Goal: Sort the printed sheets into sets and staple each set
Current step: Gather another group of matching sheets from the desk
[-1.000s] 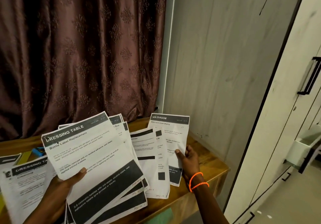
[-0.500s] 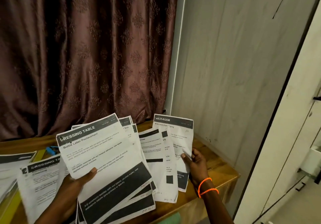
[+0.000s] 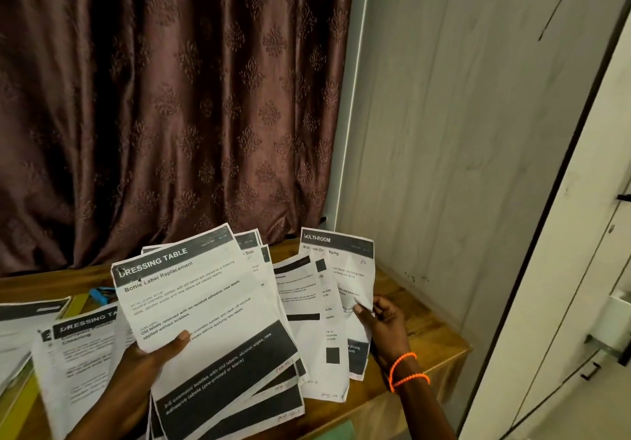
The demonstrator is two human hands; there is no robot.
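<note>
Head view: left hand [image 3: 146,361] fingers clamp the DRESSING TABLE stack [image 3: 205,323] above the counter [image 3: 420,330]; right hand [image 3: 386,320] pinches the MULTI-ROOM sheet [image 3: 345,268] beside that stack — match headers, square edges before stapling.

The scene is dim and warm-toned, with soft light falling from about 1 o'clock onto the pale wall [image 3: 444,132], which reads brightest. The curtain [image 3: 170,98] at 10 o'clock sinks into deep shadow between its folds. Wide-angle bending tilts the wardrobe door [image 3: 580,234] at 3 o'clock. Printed sheets [image 3: 78,364] at 8 o'clock blur softly; fine print is unreadable.
</note>
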